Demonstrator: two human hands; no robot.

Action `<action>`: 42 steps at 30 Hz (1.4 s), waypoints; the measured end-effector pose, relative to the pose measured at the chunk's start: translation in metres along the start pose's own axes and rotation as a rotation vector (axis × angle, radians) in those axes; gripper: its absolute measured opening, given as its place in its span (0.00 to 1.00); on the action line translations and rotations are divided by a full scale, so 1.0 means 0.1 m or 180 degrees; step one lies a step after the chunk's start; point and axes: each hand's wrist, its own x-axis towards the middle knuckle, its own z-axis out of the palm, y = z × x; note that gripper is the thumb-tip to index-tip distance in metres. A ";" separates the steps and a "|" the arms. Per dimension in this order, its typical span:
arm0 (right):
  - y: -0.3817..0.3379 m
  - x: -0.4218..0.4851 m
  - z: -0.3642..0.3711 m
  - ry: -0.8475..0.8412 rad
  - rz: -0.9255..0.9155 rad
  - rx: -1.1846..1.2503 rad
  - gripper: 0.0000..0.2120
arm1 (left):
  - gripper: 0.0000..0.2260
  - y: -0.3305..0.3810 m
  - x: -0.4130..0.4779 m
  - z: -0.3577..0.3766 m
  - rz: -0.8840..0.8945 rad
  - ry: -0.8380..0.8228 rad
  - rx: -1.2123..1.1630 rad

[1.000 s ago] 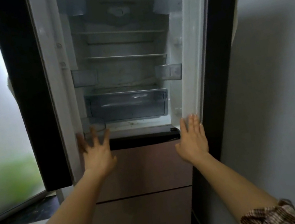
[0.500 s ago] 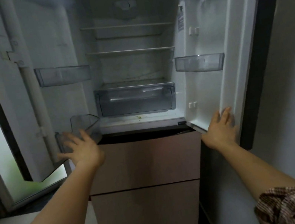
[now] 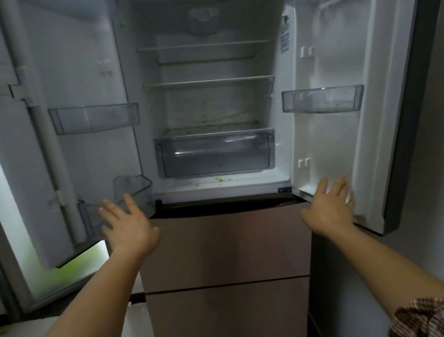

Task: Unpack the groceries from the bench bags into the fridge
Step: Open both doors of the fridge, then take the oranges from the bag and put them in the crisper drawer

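Head view: the left hand spreads straight, open fingers in front of the clear plastic door bin low on the white left door; whether they touch it cannot be told. The right hand lays straight, open fingers against the bottom edge of the white right door. The open brown-fronted fridge stands between and beyond both sets of fingers.

Green scraps on fridge ledge.
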 end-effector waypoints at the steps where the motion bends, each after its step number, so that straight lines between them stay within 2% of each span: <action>1: -0.09 -0.04 0.01 0.0008 -0.0109 0.0028 0.40 | 0.43 0.02 -0.03 -0.02 0.0116 0.0004 -0.0007; 6: -0.80 -0.38 0.11 -0.0165 -0.0918 0.0283 0.32 | 0.31 -0.16 -0.21 -0.20 0.0410 0.0016 -0.0031; 9: -1.33 -0.72 0.24 -0.0334 -0.1420 0.0427 0.27 | 0.23 -0.48 -0.31 -0.32 0.0587 0.0304 -0.0126; 14: -2.27 -1.43 0.49 -0.0615 -0.2317 0.0606 0.29 | 0.21 -1.31 -0.50 -0.52 0.0555 0.0553 0.0066; 18: -3.12 -2.19 0.71 -0.0681 -0.2909 0.0850 0.27 | 0.21 -2.30 -0.68 -0.71 0.0265 0.0529 0.0284; 22: -3.98 -3.11 0.99 -0.0952 -0.3228 0.0923 0.30 | 0.21 -3.42 -0.97 -0.80 -0.0268 0.0336 0.0069; 30: -5.36 -4.85 1.54 -0.1581 -0.3912 0.0618 0.33 | 0.22 -5.51 -1.65 -1.04 -0.1334 0.0049 0.0095; 38: -6.54 -6.21 1.99 -0.2114 -0.4597 0.0588 0.32 | 0.20 -7.19 -2.21 -1.34 -0.2251 0.0263 0.0213; 42: -7.11 -6.78 2.20 -0.2331 -0.5009 0.0649 0.28 | 0.21 -7.94 -2.40 -1.37 -0.2520 0.0562 0.0348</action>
